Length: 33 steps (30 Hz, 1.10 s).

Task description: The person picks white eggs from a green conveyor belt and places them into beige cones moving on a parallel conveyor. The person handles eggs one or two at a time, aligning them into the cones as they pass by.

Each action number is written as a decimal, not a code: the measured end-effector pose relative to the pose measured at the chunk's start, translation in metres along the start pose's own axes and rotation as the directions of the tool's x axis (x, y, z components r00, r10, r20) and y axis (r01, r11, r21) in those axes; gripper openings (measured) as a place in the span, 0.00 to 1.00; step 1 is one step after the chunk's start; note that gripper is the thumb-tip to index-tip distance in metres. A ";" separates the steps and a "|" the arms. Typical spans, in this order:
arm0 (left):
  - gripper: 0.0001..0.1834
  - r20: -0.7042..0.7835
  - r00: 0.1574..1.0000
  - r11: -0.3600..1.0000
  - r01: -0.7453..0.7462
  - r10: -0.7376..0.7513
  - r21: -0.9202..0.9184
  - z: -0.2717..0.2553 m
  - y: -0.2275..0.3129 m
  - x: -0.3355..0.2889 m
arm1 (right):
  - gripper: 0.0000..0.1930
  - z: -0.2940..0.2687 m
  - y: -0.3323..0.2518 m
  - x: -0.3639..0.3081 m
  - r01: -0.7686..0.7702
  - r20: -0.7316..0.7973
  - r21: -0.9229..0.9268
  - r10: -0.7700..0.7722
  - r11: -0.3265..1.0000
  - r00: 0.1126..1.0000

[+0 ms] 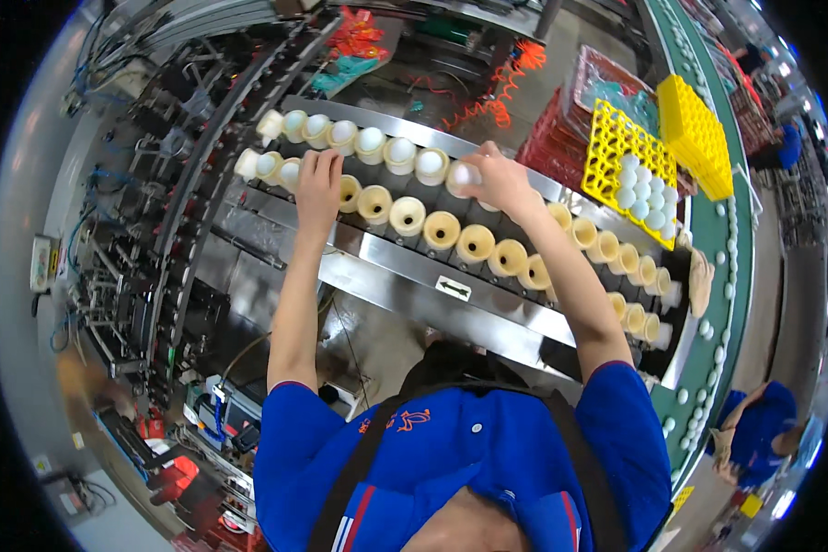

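Observation:
Two rows of cream-coloured cups run across the conveyor. My right hand (504,182) grips a white egg (466,175) at a cup of the far row. To its left, several far-row cups each hold an egg, one being this pale egg (371,140). Over the near row, my left hand (319,184) has its fingers bent down and pressed together; whatever they hold is hidden. Left of that hand, eggs (267,164) sit in near-row cups. Right of it the cups stand bare, such as this cup (408,215).
At the right, a yellow egg tray (607,138) carries several eggs beside a stack of yellow trays (695,138). Red crates (554,138) stand behind. A green belt (722,304) with eggs runs along the right. Chain machinery (179,212) lies left. A co-worker (759,432) is far right.

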<state>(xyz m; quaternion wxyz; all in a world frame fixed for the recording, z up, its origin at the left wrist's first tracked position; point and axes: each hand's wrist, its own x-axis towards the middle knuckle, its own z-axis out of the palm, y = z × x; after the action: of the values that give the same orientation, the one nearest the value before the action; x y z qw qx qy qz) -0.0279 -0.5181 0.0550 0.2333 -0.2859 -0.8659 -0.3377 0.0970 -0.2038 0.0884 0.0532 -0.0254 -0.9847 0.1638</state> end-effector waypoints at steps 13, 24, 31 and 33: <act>0.17 -0.108 0.986 0.981 -0.112 0.130 0.162 0.041 0.056 -0.025 | 0.22 0.021 0.021 -0.070 0.045 -0.509 0.154 0.040 0.987 0.860; 0.14 0.558 0.517 0.404 0.387 0.649 -0.829 0.134 0.621 -0.203 | 0.35 -0.118 0.222 -0.650 -0.872 -0.658 0.159 0.708 0.462 0.256; 0.39 0.758 0.163 0.755 0.097 0.631 -0.649 0.325 0.886 -0.352 | 0.51 -0.087 0.345 -0.885 -0.888 0.060 0.322 0.944 -0.327 -0.326; 0.46 0.784 0.234 0.815 -0.069 0.574 -0.576 0.375 0.913 -0.379 | 0.46 -0.076 0.359 -0.887 -0.898 0.072 0.374 0.972 -0.233 -0.222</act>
<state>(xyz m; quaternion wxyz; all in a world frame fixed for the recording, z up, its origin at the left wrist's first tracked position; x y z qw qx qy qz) 0.7647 0.1789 -0.0084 -0.3171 -0.6473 -0.6548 -0.2274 0.9977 0.1001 -0.0429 0.0351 -0.7879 -0.5464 0.2817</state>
